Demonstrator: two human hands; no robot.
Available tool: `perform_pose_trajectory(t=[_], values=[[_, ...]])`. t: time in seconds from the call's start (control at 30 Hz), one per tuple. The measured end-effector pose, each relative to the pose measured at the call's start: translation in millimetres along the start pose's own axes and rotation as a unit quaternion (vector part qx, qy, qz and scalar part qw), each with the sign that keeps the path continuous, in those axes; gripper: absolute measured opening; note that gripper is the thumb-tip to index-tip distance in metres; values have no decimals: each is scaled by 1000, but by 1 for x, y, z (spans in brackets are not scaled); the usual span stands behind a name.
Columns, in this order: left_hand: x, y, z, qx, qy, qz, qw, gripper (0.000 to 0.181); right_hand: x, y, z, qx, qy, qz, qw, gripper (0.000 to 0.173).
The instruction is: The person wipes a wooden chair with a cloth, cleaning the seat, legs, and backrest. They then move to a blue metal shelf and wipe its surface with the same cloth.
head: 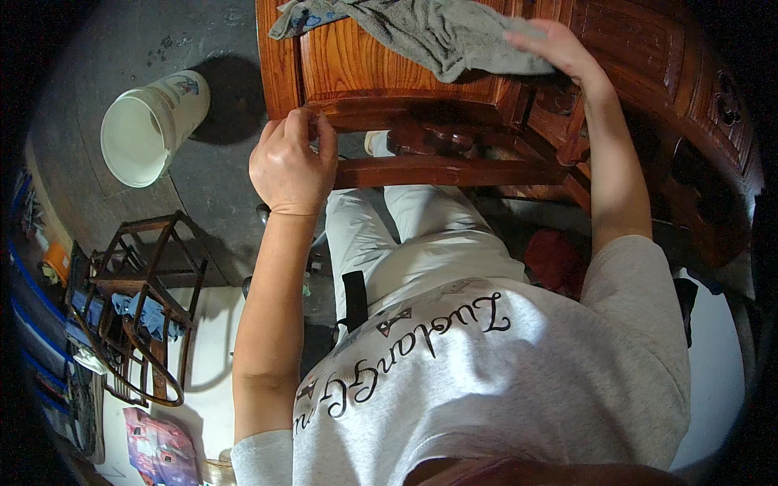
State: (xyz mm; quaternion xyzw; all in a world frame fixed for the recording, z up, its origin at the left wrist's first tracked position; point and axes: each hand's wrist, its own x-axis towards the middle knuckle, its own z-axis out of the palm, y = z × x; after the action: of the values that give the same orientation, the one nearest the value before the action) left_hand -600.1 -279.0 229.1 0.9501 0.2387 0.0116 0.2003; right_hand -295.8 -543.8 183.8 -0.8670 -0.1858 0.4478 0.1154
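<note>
Before me is a carved, varnished reddish-brown wooden chair (395, 64), with a grained flat panel and lower rails. At its near left corner, my left hand (295, 161) has its fingers curled around the wooden edge; the fingertips are partly hidden. A crumpled grey cloth (419, 36) with a blue patch at its left end stretches across the panel. My right hand (559, 48), slightly blurred, grasps the right end of this cloth beside the carved side of the chair. The cloth's far edge runs out at the top of the view.
A white plastic bucket (137, 136) stands on the dark floor to the left. Below it is a small dark wooden frame (152, 285) with blue cloth (152, 316) on it. A pink and purple bag (161, 446) lies lower left. Carved panels (644, 42) rise on the right.
</note>
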Motion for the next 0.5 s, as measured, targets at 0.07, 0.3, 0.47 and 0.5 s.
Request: perform_pose_trajectory(t=[0.07, 0.3, 0.47, 0.5], values=[[0, 0, -1, 2, -2, -5, 1000, 14, -8, 6, 9, -54, -73, 9, 996, 65], [2, 0, 1, 10, 19, 12, 1000, 11, -23, 32, 116, -321, -259, 123, 902, 30], [1, -1, 1, -6, 13, 18, 1000, 13, 3, 47, 169, -63, -119, -25, 991, 20], [-1, -3, 2, -2, 15, 11, 1000, 13, 4, 12, 154, -74, -156, 55, 983, 34]])
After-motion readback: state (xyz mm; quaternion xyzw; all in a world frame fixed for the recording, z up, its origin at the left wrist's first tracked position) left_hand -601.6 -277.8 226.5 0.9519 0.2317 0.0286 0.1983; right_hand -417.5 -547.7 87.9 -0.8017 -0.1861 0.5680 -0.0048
